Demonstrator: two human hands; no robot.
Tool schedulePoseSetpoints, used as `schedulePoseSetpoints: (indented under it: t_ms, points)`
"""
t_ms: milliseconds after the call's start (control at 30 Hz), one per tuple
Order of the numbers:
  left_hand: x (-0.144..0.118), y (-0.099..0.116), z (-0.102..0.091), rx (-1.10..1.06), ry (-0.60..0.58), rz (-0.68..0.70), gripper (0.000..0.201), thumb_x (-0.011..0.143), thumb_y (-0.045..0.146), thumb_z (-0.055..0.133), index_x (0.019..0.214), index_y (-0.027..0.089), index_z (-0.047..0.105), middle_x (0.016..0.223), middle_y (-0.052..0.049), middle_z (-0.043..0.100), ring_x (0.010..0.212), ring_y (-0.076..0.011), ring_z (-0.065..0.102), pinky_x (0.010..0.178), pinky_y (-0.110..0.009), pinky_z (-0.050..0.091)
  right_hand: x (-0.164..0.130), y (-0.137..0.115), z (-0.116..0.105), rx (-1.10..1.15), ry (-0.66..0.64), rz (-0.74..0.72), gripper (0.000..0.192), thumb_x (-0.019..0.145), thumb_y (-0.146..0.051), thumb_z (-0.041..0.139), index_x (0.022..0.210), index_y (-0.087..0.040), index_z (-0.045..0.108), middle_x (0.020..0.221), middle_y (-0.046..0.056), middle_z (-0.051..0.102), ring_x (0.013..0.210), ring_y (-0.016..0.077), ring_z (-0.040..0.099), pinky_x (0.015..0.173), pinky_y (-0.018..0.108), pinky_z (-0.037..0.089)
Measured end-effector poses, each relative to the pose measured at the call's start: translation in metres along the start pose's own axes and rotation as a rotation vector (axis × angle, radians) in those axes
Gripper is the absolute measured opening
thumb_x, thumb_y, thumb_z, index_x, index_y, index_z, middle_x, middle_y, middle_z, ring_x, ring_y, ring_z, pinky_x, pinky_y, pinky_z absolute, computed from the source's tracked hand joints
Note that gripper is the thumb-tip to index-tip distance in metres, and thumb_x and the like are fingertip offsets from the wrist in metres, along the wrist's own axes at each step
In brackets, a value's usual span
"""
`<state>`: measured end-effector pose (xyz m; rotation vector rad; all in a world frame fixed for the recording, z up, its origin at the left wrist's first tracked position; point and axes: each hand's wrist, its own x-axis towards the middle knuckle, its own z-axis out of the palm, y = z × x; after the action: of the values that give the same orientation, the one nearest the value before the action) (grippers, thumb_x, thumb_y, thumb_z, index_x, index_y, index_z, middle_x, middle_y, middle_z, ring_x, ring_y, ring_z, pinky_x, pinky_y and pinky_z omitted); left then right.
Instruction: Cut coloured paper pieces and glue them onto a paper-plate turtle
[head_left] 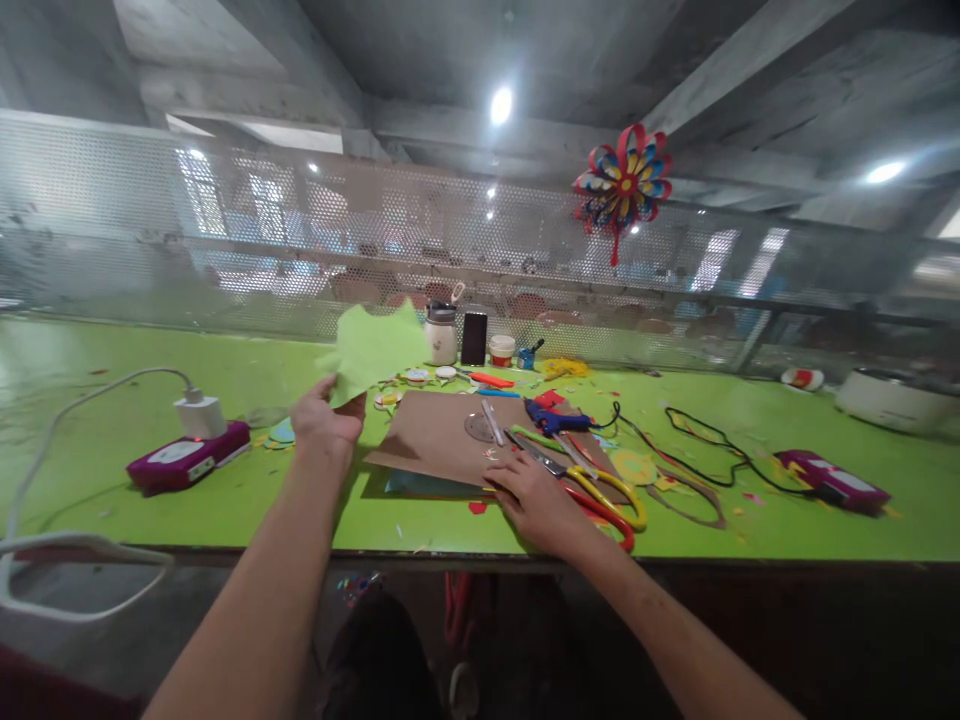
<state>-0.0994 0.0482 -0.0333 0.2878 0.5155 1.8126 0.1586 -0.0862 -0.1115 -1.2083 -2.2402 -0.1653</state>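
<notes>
My left hand [330, 415] pinches the green paper [379, 350] by its low edge and holds it up over the table [240, 370], left of the card [424, 430]. I think I hold it high so it does not bump things. My right hand [536, 505] lies at the near edge of the card with its fingers bent, just beside the yellow scissors [576, 474]. I cannot tell if it grasps anything; maybe it leans there to press the card flat. The scissors' handles point to my side, likely so they are easy to grab. The pen [493, 422] lies on the card, which seems to work as a mat. The glue gun's [555, 418] black cord runs to a purple box [832, 480], maybe for power. The phone [474, 340] stands at the back near the jar [441, 335], perhaps out of the way.
</notes>
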Motion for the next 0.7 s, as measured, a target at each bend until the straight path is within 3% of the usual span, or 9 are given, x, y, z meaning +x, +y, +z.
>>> schedulePoseSetpoints:
  t_ms: [133, 267, 400, 633, 700]
  points:
    - [0.004, 0.006, -0.003, -0.029, 0.061, 0.035, 0.02, 0.087, 0.01, 0.043, 0.087, 0.02, 0.061, 0.065, 0.0, 0.065, 0.063, -0.0133, 0.066, 0.058, -0.023, 0.056, 0.0, 0.0, 0.0, 0.004, 0.003, 0.005, 0.023, 0.089, -0.013, 0.052, 0.106, -0.016, 0.067, 0.106, 0.007, 0.069, 0.099, 0.0227, 0.055, 0.096, 0.041, 0.045]
    - [0.003, 0.005, -0.002, -0.001, 0.066, 0.046, 0.016, 0.089, 0.015, 0.048, 0.099, 0.016, 0.061, 0.087, -0.003, 0.067, 0.074, -0.0141, 0.065, 0.062, -0.027, 0.055, -0.001, 0.001, 0.001, 0.009, 0.006, -0.004, 0.023, 0.089, -0.012, 0.051, 0.105, -0.016, 0.067, 0.105, 0.007, 0.069, 0.098, 0.0223, 0.055, 0.096, 0.041, 0.045]
    - [0.001, 0.003, 0.0, 0.085, 0.053, 0.07, 0.032, 0.088, 0.031, 0.056, 0.115, 0.016, 0.056, 0.112, -0.008, 0.061, 0.09, -0.0189, 0.062, 0.074, -0.038, 0.054, -0.001, 0.002, 0.002, 0.005, 0.016, -0.008, 0.023, 0.089, -0.012, 0.051, 0.106, -0.015, 0.067, 0.105, 0.008, 0.069, 0.097, 0.0229, 0.055, 0.094, 0.041, 0.046]
    - [-0.009, -0.015, 0.008, 0.458, -0.098, -0.039, 0.021, 0.086, 0.02, 0.058, 0.106, 0.012, 0.06, 0.104, -0.008, 0.064, 0.085, -0.0177, 0.063, 0.071, -0.035, 0.054, 0.004, 0.004, 0.001, -0.04, 0.015, -0.026, 0.021, 0.085, -0.011, 0.054, 0.101, -0.015, 0.068, 0.102, 0.007, 0.07, 0.095, 0.0227, 0.056, 0.093, 0.038, 0.043]
    - [-0.012, -0.015, 0.012, 0.554, -0.096, 0.012, 0.027, 0.086, 0.025, 0.058, 0.111, 0.014, 0.059, 0.111, -0.008, 0.062, 0.091, -0.0196, 0.062, 0.076, -0.039, 0.054, 0.005, 0.004, -0.001, -0.045, 0.025, -0.016, 0.023, 0.084, -0.009, 0.054, 0.102, -0.016, 0.067, 0.103, 0.007, 0.07, 0.097, 0.0211, 0.057, 0.094, 0.035, 0.042]
